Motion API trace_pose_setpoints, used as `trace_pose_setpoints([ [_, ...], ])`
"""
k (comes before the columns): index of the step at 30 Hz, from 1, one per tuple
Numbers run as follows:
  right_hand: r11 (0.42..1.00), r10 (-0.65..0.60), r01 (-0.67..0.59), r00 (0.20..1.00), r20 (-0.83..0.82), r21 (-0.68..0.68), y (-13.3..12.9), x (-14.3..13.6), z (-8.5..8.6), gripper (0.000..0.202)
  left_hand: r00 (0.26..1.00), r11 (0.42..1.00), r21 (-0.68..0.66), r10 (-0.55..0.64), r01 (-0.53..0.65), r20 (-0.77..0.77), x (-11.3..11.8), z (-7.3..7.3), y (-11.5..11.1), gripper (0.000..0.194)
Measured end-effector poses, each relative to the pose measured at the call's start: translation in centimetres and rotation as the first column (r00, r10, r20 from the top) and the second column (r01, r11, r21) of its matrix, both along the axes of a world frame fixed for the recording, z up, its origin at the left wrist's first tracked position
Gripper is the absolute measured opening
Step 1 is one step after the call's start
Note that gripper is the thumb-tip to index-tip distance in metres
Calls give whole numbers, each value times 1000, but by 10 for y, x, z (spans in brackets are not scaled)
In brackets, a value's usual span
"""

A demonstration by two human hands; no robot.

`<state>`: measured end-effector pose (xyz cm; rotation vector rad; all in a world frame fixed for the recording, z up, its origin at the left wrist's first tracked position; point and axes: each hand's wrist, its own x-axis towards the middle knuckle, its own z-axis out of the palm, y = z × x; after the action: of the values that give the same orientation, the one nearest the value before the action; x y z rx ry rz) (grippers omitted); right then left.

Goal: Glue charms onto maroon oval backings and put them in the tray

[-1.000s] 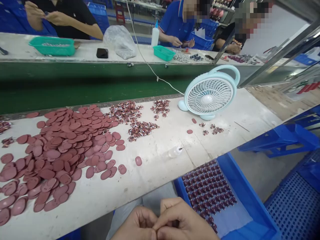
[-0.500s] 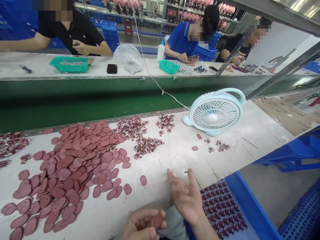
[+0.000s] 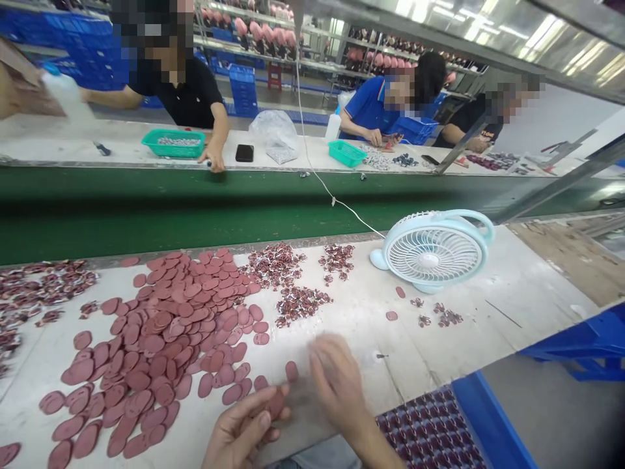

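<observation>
I am looking down on a long white worktop (image 3: 537, 293), scuffed and marked, with a green panel (image 3: 244, 212) behind it. Beyond that runs a far bench (image 3: 124, 155) where three people sit, and racks (image 3: 268, 32) of pink rounded things line the room. A pale blue fan (image 3: 433, 255) stands towards my right.

The heap of reddish oval pieces (image 3: 161, 339) covers the left, with small brown-and-white parts (image 3: 300, 303) in clumps beside it. Low on the right, a blue crate (image 3: 493, 417) holds rows of dark red pieces (image 3: 427, 426). Across the way, a green tray (image 3: 170, 152) carries small pale bits, near a clear plastic bag (image 3: 274, 130) with grey ones in its bottom.

My left hand (image 3: 244, 426) pinches one oval piece (image 3: 276, 404) between thumb and fingers, above the near edge. The right hand (image 3: 338, 381) is blurred beside it, fingers bent; I cannot tell whether they grip anything.
</observation>
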<state>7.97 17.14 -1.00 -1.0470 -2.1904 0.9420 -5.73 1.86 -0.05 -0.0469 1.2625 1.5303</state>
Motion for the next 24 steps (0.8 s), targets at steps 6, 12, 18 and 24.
trace_pose_setpoints([
  [6, 972, -110, 76, 983, 144, 223, 60, -68, -21, 38, 405, 897, 41, -158, 440, -901, 3, -34, 5, 24],
  [12, 947, -138, 69, 969, 204, 312, 27, -30, -42, 36, 36, 864, -54, -83, 501, -996, 4, -55, 24, 33],
  [18, 949, -91, 26, 977, 192, 316, -11, -4, -42, 33, 57, 895, -74, -110, 439, -992, -19, -55, 11, 30],
  [24, 969, -180, 109, 924, -336, -221, -53, 47, -20, 25, 524, 946, 41, -142, 322, -840, -21, -36, -5, 29],
])
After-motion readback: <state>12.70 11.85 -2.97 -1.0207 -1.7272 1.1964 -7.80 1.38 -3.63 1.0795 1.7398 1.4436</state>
